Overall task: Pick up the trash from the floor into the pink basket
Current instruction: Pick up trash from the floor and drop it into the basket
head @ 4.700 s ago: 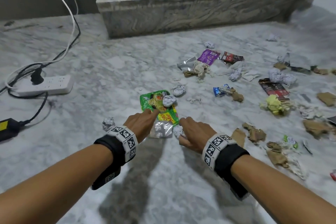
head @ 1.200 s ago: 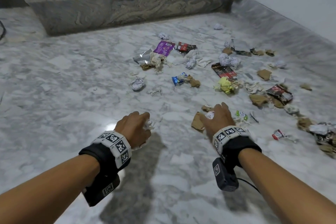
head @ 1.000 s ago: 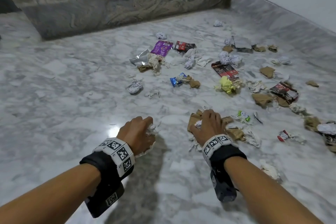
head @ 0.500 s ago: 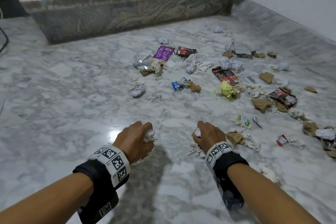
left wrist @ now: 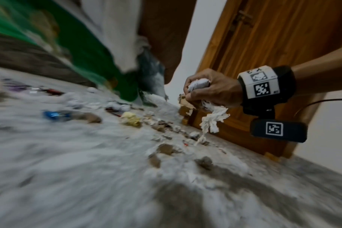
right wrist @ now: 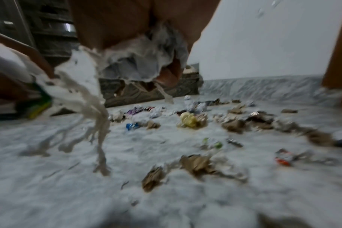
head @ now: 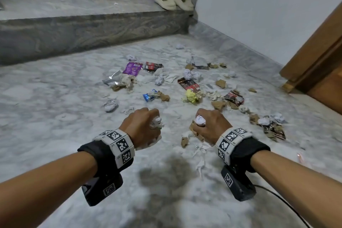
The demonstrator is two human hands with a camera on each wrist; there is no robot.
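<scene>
My left hand (head: 152, 123) is curled in a fist round crumpled white paper (head: 156, 121); the left wrist view shows a green wrapper (left wrist: 84, 50) bunched in it too. My right hand (head: 201, 125) grips a white paper ball (head: 200, 120) with brown cardboard scraps, and torn tissue strands (left wrist: 211, 121) hang below it. Both hands hover above the marble floor. Ahead lies scattered trash: a purple wrapper (head: 132, 68), a blue wrapper (head: 149, 96), a yellow crumpled piece (head: 190, 96) and a foil ball (head: 109, 105). The pink basket is not in view.
A marble step (head: 92, 27) runs across the back with a pair of beige slippers (head: 174, 1) on it. A white wall stands at the right, and a wooden door (head: 318, 57) at the far right. More brown scraps (head: 273, 131) lie on the floor to the right.
The green wrapper is gone from the floor and now sits in my left hand. My right hand gathered scraps and tissue, and both hands have risen off the floor. The view swung right.
</scene>
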